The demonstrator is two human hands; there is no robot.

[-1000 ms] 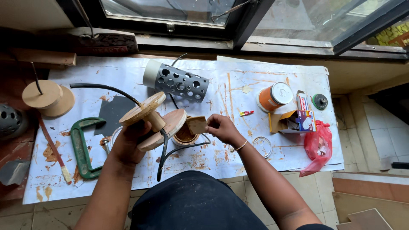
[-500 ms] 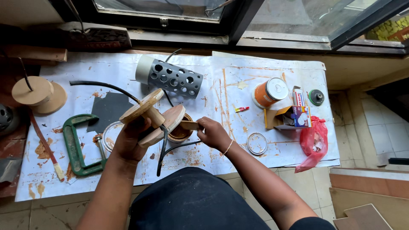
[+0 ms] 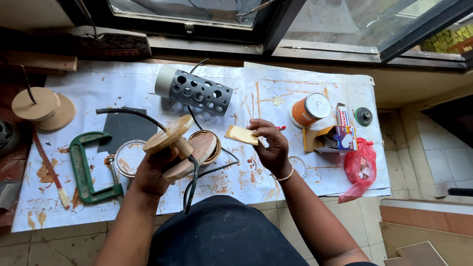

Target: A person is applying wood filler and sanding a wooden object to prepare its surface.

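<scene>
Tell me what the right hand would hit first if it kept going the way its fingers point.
The right hand points left, so likely the wooden spool piece in the left hand, though depth is unclear.

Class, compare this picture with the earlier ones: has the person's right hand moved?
Yes. The right hand, holding a small card, has lifted away from the wooden piece, nearer the orange tin.

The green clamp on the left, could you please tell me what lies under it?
The green clamp lies flat on a white paper sheet stained with orange-brown smears. The paper covers whatever surface is beneath, so that cannot be seen.
</scene>
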